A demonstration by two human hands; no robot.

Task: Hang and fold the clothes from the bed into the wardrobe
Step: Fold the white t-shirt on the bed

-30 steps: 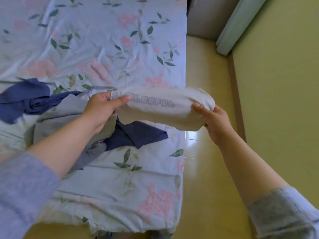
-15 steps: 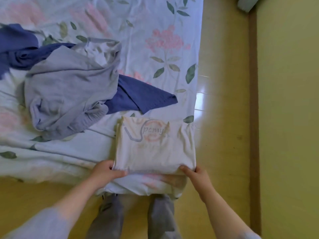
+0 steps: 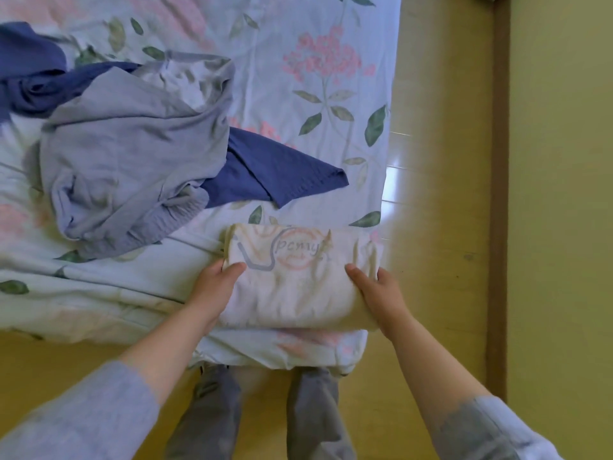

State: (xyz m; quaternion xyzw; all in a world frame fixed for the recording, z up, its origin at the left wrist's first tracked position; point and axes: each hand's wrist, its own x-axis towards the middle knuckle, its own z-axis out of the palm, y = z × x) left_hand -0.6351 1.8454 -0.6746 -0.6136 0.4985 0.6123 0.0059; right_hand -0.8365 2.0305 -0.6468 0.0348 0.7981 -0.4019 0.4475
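The folded white cotton T-shirt with a faded printed logo point(image 3: 298, 283), a second ago hanging in the air between the hands, is now lying on the floral bedsheet point(image 3: 331, 78) at the bed's near edge. The left hand point(image 3: 215, 287) and right hand point(image 3: 378, 293) are moving up its sides and gripping it, thumbs on top, probably for a lift toward the wardrobe. Beyond the left hand, a crumpled grey jersey garment point(image 3: 132, 154) and a navy blue cloth point(image 3: 275, 174) are lying unfolded.
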